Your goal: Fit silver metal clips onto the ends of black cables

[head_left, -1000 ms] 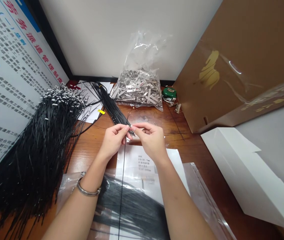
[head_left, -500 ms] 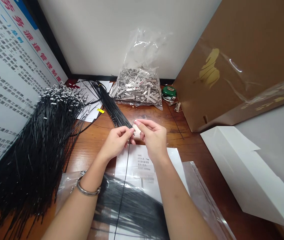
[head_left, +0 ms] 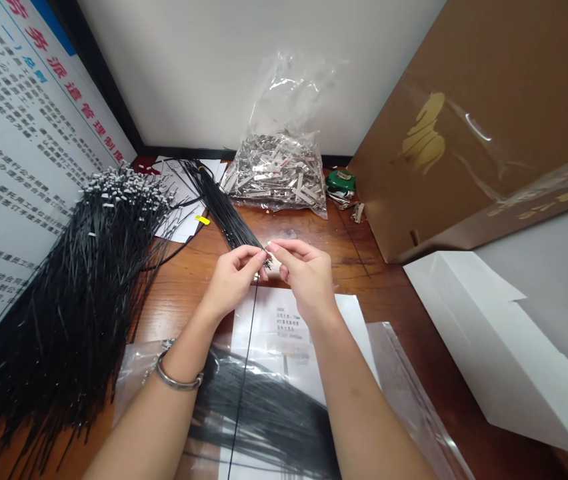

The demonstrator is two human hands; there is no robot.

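Note:
My left hand (head_left: 237, 277) pinches a thin black wire (head_left: 245, 373), which hangs down from its fingers toward the bottom edge. Close beside it, my right hand (head_left: 307, 273) is closed with thumb and index finger together at the wire's upper end; the tiny part between the fingertips is too small to name. Just behind the hands lies a tied bundle of black wires (head_left: 227, 213), its near end at my fingers. Under my forearms are a printed sheet (head_left: 289, 323) and a clear plastic bag (head_left: 399, 373) with more black wires.
A large heap of black wires with white ends (head_left: 59, 300) fills the left side. At the back stand a clear bag of metal strips (head_left: 284, 173) and a green tape measure (head_left: 340, 181). A brown box (head_left: 489, 120) and a white box (head_left: 504, 353) are at the right.
My fingertips have drawn slightly closer together at the wire's upper end. The whole view has shifted a little.

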